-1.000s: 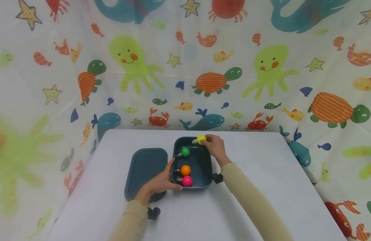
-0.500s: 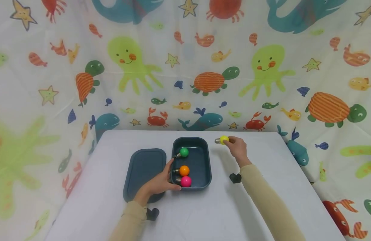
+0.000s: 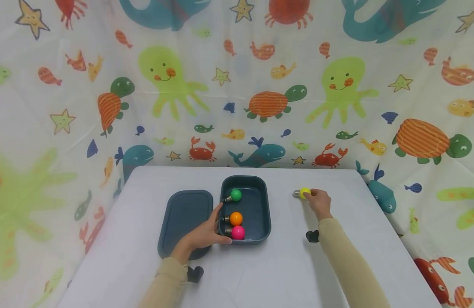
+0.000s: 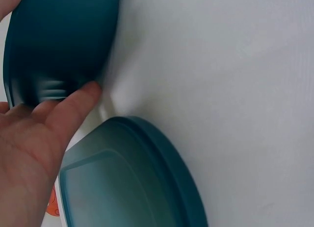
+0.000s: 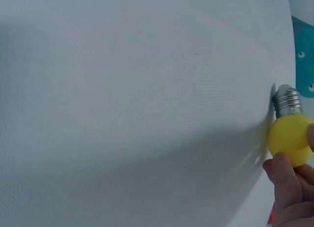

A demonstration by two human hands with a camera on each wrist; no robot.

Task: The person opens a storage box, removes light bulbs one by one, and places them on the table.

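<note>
A dark blue box (image 3: 256,214) stands on the table, holding a green bulb (image 3: 235,195), an orange bulb (image 3: 236,219) and a pink bulb (image 3: 238,232). My left hand (image 3: 204,233) holds the box at its near left corner, the thumb along the front wall and the fingers on the left side. To the right of the box, my right hand (image 3: 320,203) pinches a yellow light bulb (image 3: 305,193) by its round end. In the right wrist view the yellow bulb (image 5: 289,136) lies close to the white surface, its metal screw base pointing away from the fingers.
The matching flat lid (image 3: 187,218) lies left of the box, partly under the left forearm in the head view. A white table (image 3: 267,278) carries everything. Behind it hangs a curtain (image 3: 237,85) printed with sea animals.
My right hand has carried the yellow bulb out from over the box's far right corner, to the right and down toward the table. The left hand stays at the box.
</note>
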